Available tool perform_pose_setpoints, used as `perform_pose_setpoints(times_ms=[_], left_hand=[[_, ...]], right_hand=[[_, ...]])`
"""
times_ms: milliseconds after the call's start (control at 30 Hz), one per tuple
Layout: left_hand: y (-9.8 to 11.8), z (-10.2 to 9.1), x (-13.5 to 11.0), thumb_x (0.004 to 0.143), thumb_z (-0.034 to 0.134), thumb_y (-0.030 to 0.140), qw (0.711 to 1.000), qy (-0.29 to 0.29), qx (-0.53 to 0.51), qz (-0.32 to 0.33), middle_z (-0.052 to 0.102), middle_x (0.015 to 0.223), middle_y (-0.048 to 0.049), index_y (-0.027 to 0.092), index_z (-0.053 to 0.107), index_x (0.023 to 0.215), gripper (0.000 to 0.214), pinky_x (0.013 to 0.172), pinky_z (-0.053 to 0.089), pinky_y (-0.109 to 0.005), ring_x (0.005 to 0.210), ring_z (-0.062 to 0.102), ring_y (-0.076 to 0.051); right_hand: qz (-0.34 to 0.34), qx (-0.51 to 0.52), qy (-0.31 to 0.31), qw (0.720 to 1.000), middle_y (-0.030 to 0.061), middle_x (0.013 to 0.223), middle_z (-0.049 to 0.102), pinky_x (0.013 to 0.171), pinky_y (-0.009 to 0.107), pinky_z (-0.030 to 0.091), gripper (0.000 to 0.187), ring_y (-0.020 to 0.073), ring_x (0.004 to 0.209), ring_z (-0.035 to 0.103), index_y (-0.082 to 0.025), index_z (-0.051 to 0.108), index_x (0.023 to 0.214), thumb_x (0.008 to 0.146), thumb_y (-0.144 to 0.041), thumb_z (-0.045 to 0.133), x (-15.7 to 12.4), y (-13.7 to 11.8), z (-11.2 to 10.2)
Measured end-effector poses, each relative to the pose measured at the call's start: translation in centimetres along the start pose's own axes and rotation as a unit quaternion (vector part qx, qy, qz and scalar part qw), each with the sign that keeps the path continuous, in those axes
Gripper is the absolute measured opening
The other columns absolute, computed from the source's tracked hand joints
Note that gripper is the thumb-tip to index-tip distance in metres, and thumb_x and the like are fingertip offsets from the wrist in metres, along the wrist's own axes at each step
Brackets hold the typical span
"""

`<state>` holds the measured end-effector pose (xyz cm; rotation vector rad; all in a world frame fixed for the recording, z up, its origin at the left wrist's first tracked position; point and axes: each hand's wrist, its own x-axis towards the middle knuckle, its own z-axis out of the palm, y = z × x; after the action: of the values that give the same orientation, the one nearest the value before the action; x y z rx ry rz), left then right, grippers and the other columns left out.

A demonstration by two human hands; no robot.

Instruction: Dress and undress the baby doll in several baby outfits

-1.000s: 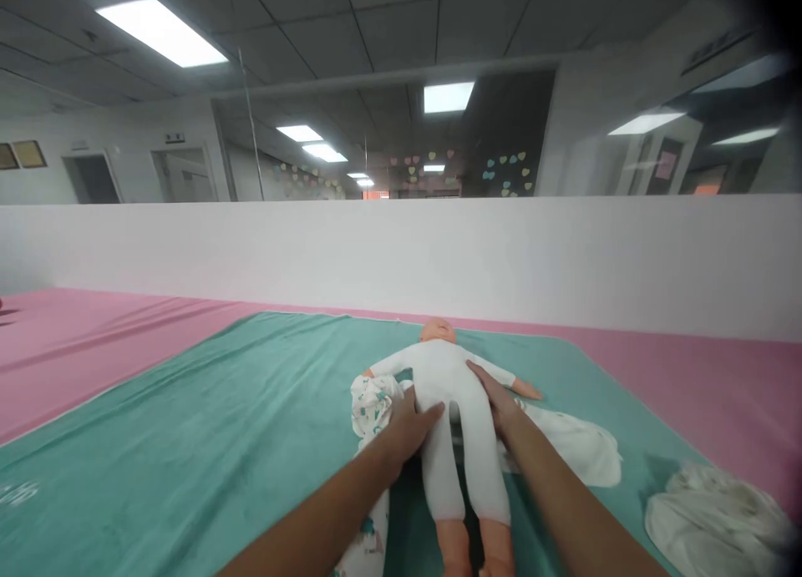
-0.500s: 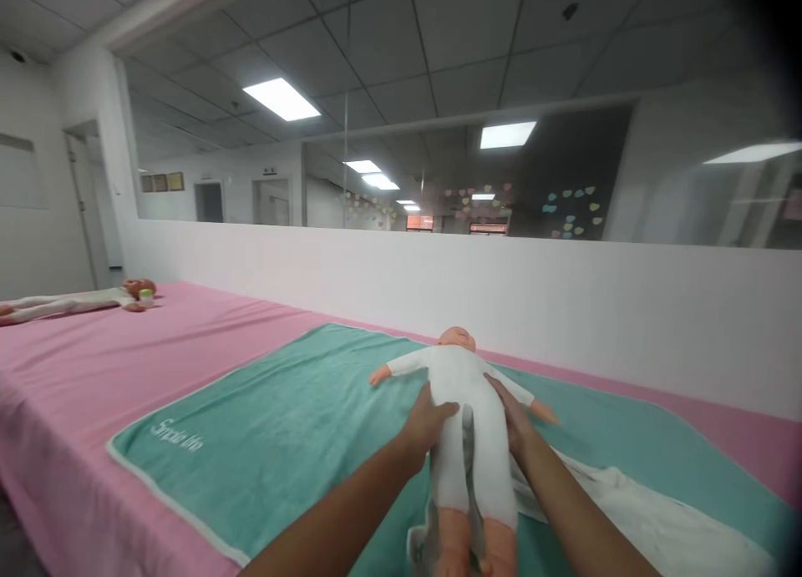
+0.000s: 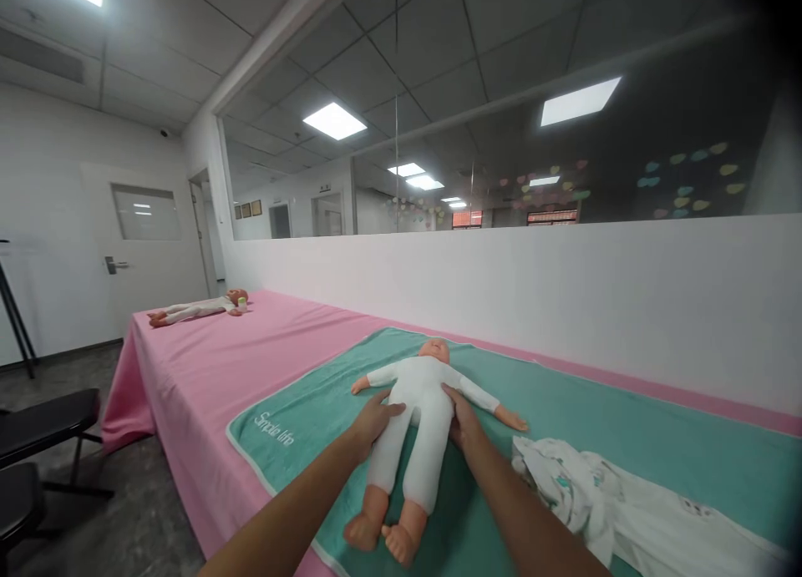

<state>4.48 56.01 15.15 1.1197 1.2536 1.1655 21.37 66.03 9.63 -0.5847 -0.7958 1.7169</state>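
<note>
A baby doll [image 3: 421,387] with a white cloth body lies on its back on the green towel [image 3: 301,393], arms spread wide and bare feet towards me. My left hand [image 3: 374,422] grips the doll's hip on the left, with the thumb on top of the cloth. On the opposite hip, my right hand [image 3: 462,418] is curled round the side, fingers partly hidden by the doll. White printed baby clothes [image 3: 582,489] lie crumpled beside my right forearm.
A pink cloth [image 3: 206,372] covers the long table. Another doll [image 3: 204,308] and a small bottle with a green cap [image 3: 242,304] lie at its far left end. Black chairs [image 3: 50,427] stand on the left. A white wall with a window [image 3: 501,268] runs behind.
My view has turned left, showing the door and chairs. The doll and both hands on it appear further left, and the doll's legs now lie apart over the towel.
</note>
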Motion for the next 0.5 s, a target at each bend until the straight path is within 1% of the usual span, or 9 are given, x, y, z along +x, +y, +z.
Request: perform_pose_setpoints(times_ms=[133, 200, 267, 333, 367, 400, 433, 467, 500], left_hand=[[0.1, -0.8, 0.9, 0.072, 0.060, 0.036, 0.999, 0.018, 0.049, -0.007, 0.065, 0.105, -0.0074, 0.022, 0.046, 0.122, 0.055, 0.072, 0.051, -0.031, 0.090, 0.063, -0.024], [0.2, -0.8, 1.1, 0.075, 0.056, 0.038, 0.991, 0.048, 0.120, -0.014, 0.063, 0.108, -0.0088, 0.019, 0.045, 0.123, 0.053, 0.073, 0.050, -0.030, 0.090, 0.063, -0.022], [0.2, -0.7, 1.0, 0.078, 0.052, 0.038, 0.976, 0.089, 0.198, -0.014, 0.058, 0.116, -0.0125, 0.015, 0.042, 0.124, 0.053, 0.078, 0.048, -0.031, 0.095, 0.060, -0.022], [0.4, -0.2, 0.4, 0.080, 0.049, 0.034, 0.957, 0.132, 0.259, 0.000, 0.047, 0.128, -0.0157, 0.013, 0.039, 0.126, 0.052, 0.089, 0.041, -0.034, 0.111, 0.050, -0.026], [0.5, 0.2, -0.1, 0.079, 0.048, 0.030, 0.945, 0.146, 0.291, 0.023, 0.042, 0.132, -0.0159, 0.012, 0.039, 0.125, 0.050, 0.094, 0.036, -0.037, 0.117, 0.044, -0.027], [0.5, 0.8, -0.7, 0.079, 0.046, 0.026, 0.928, 0.154, 0.335, 0.063, 0.039, 0.135, -0.0148, 0.012, 0.041, 0.124, 0.047, 0.098, 0.031, -0.038, 0.122, 0.038, -0.028], [0.5, 1.6, -1.4, 0.079, 0.044, 0.023, 0.905, 0.152, 0.380, 0.113, 0.038, 0.135, -0.0127, 0.014, 0.043, 0.123, 0.045, 0.100, 0.028, -0.038, 0.124, 0.034, -0.028], [0.4, 2.7, -2.2, 0.079, 0.043, 0.022, 0.882, 0.139, 0.419, 0.166, 0.041, 0.133, -0.0104, 0.016, 0.045, 0.122, 0.043, 0.101, 0.027, -0.038, 0.123, 0.035, -0.027], [0.2, 4.0, -2.9, 0.080, 0.042, 0.023, 0.861, 0.113, 0.448, 0.210, 0.044, 0.130, -0.0085, 0.018, 0.047, 0.121, 0.042, 0.100, 0.028, -0.036, 0.120, 0.038, -0.026]], right_hand=[[-0.025, -0.008, 0.005, 1.000, 0.0053, 0.106, 0.064, 0.075, 0.029, 0.052, 0.051, 0.0243, 0.097, 0.060, -0.020, 0.046, 0.115, 0.070, -0.038, 0.063, 1.0, 1.3, 0.4], [-0.024, -0.028, 0.021, 0.999, 0.0050, 0.111, 0.062, 0.074, 0.030, 0.053, 0.055, 0.0237, 0.099, 0.060, -0.022, 0.043, 0.118, 0.070, -0.041, 0.063, 0.9, 1.4, 0.4], [0.003, -0.077, 0.041, 0.996, 0.0065, 0.112, 0.061, 0.073, 0.033, 0.053, 0.058, 0.0239, 0.098, 0.060, -0.023, 0.042, 0.118, 0.068, -0.043, 0.065, 0.3, 0.7, 0.3], [0.032, -0.144, 0.055, 0.988, 0.0087, 0.114, 0.059, 0.074, 0.035, 0.053, 0.060, 0.0245, 0.100, 0.059, -0.023, 0.044, 0.115, 0.064, -0.043, 0.068, -0.9, -1.0, -0.3], [0.036, -0.179, 0.060, 0.981, 0.0094, 0.116, 0.057, 0.076, 0.036, 0.052, 0.059, 0.0248, 0.102, 0.057, -0.023, 0.046, 0.113, 0.063, -0.044, 0.070, -1.8, -2.4, -0.9], [0.024, -0.215, 0.064, 0.974, 0.0098, 0.119, 0.055, 0.079, 0.037, 0.051, 0.058, 0.0253, 0.106, 0.055, -0.022, 0.049, 0.111, 0.062, -0.044, 0.070, -2.9, -4.2, -1.8], [0.001, -0.233, 0.072, 0.970, 0.0094, 0.123, 0.053, 0.083, 0.038, 0.049, 0.057, 0.0259, 0.110, 0.052, -0.023, 0.051, 0.109, 0.061, -0.044, 0.071, -4.2, -6.2, -3.1], [-0.040, -0.293, 0.070, 0.953, 0.0100, 0.123, 0.052, 0.086, 0.040, 0.047, 0.055, 0.0273, 0.111, 0.051, -0.022, 0.053, 0.108, 0.061, -0.046, 0.070, -5.8, -8.5, -4.9], [-0.094, -0.353, 0.069, 0.928, 0.0098, 0.124, 0.053, 0.091, 0.041, 0.044, 0.053, 0.0276, 0.113, 0.050, -0.022, 0.055, 0.107, 0.062, -0.047, 0.068, -7.6, -10.9, -7.0]])
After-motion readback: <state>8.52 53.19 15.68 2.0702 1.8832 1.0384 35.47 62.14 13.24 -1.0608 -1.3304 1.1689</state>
